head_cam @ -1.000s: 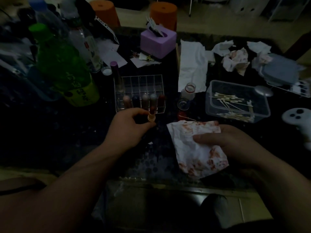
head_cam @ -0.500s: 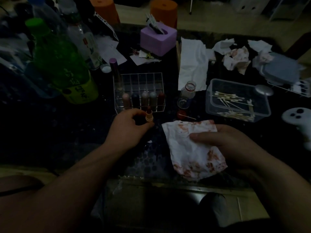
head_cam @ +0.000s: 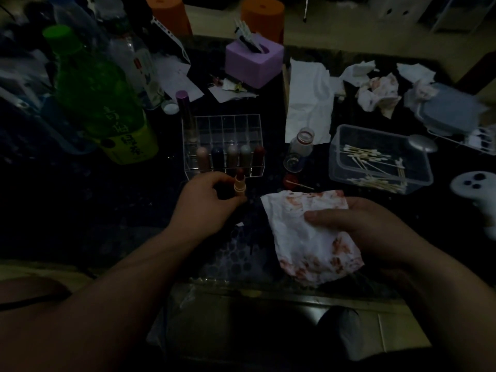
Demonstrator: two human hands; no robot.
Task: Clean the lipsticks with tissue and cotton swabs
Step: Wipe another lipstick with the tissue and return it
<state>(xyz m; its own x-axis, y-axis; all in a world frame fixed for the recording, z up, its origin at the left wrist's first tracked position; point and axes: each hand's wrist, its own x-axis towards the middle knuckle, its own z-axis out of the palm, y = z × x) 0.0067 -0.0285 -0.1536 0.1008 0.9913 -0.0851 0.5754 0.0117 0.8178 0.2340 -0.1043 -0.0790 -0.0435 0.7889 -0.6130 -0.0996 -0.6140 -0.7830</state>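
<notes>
The light is poor, and most of the dark table (head_cam: 80,210) is hard to read. At the far left stands a green bottle (head_cam: 94,87). The clear bottles (head_cam: 134,63) behind it are blurred and cut off at the top edge.

Further right is a clear rack (head_cam: 222,124) with a row of lipsticks (head_cam: 232,157) along its near side, their lower ends lost in the gloom. Just near of the rack, my left hand (head_cam: 206,202) pinches an open lipstick (head_cam: 239,183) and holds it upright with the dark red tip up. My curled fingers hide its base.

To the right, my right hand (head_cam: 370,226) holds a red-stained tissue (head_cam: 303,237). My thumb lies on top and my fingers are hidden underneath. The tissue and the lipstick are near each other but apart.

Beyond that hand is a clear tub (head_cam: 375,135) holding cotton swabs (head_cam: 375,162). The right edge cuts off a white controller (head_cam: 477,189).
</notes>
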